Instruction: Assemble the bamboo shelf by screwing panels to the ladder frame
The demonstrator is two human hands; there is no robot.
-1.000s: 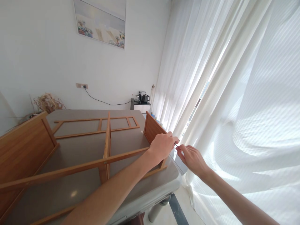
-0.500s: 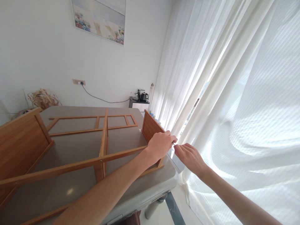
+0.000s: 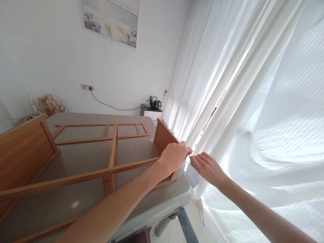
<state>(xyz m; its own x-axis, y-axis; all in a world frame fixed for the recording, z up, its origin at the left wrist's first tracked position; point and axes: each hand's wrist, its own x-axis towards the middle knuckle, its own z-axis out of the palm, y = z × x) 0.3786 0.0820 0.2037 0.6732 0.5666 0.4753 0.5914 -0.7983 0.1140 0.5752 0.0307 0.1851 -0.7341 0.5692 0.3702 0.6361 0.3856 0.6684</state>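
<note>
A thin dark metal rod [image 3: 188, 155] spans the small gap between my two hands. My right hand [image 3: 206, 166] is closed around its outer end, so any handle is hidden in the fist. At its other end, the curled fingers of my left hand [image 3: 173, 157] are closed about it; its tip cannot be seen. My left hand also lies over the corner where the right end panel [image 3: 164, 137] meets the long rail [image 3: 76, 179] of a wooden frame. A crosspiece [image 3: 113, 148] joins that rail near its middle, with a small screw head at the joint.
The frame stands on a grey-covered table [image 3: 83, 158], its left end panel [image 3: 27, 152] upright. A flat slatted wooden piece [image 3: 83, 141] lies behind. White curtains [image 3: 253, 118] hang close on the right. A black kettle [image 3: 156, 104] stands on a far cabinet [image 3: 152, 113].
My right hand has shifted slightly right and away from my left, showing a little more of the rod. My left hand stays at the frame's corner. The view has tilted slightly.
</note>
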